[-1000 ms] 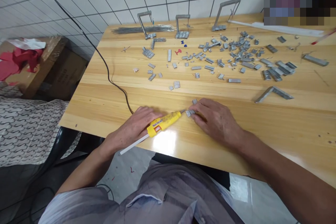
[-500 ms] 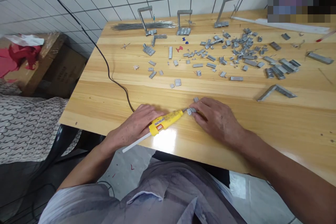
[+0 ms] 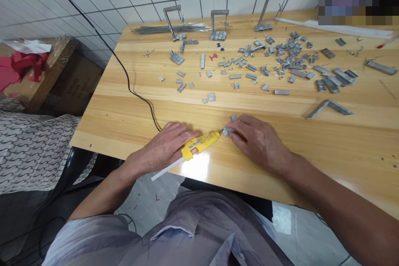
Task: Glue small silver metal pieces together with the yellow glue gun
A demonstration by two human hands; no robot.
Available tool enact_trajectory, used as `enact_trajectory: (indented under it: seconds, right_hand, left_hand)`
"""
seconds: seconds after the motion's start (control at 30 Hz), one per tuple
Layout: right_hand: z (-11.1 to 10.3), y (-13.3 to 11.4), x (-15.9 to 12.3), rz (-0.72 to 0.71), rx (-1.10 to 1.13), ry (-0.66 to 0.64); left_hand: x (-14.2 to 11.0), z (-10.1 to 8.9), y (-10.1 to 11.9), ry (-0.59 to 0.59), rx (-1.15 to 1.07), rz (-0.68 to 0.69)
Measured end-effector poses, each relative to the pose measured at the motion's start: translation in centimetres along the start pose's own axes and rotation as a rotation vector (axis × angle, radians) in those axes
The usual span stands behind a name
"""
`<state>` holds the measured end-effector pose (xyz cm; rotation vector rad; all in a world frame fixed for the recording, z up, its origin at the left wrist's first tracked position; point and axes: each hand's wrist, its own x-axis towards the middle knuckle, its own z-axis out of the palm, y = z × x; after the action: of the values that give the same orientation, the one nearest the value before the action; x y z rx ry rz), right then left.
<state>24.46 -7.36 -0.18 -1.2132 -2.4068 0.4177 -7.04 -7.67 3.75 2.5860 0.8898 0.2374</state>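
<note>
My left hand [image 3: 170,143] is closed around a yellow hot glue gun [image 3: 201,144], with a white glue stick [image 3: 166,169] poking out of its back end. The gun's nozzle points right and meets, or nearly meets, a small grey piece [image 3: 227,131] at the fingertips of my right hand [image 3: 257,141]. Thumb and fingers of that hand pinch the piece low over the wooden table. Another bit of grey strip [image 3: 233,118] shows just past the fingers. My fingers hide part of the held piece.
Many cut grey pieces [image 3: 291,56] lie scattered across the table [image 3: 124,112]. Several bent grey stands [image 3: 220,25] stand along the tiled wall beside a bundle of thin wires [image 3: 149,30]. An angled grey strip [image 3: 328,108] lies at right. A black cord [image 3: 127,79] runs over the left side.
My left hand has shifted the glue gun slightly to the right, bringing its nozzle closer to the grey piece. My right hand has hardly moved.
</note>
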Motion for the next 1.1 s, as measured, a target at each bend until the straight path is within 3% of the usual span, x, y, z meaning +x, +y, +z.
enact_trajectory:
  seconds: [0.47,0.93,1.1]
  right_hand:
    - [0.1,0.0,-0.1,0.001,0.034,0.005]
    - [0.2,-0.3,0.0,-0.017,-0.065,-0.020]
    - [0.0,0.0,0.2,0.010,0.122,0.049]
  left_hand:
    - [0.3,-0.4,0.2,-0.059,-0.027,0.011]
    - [-0.6,0.2,-0.9,0.023,-0.045,0.001]
    - [-0.6,0.3,-0.7,0.073,-0.074,0.004]
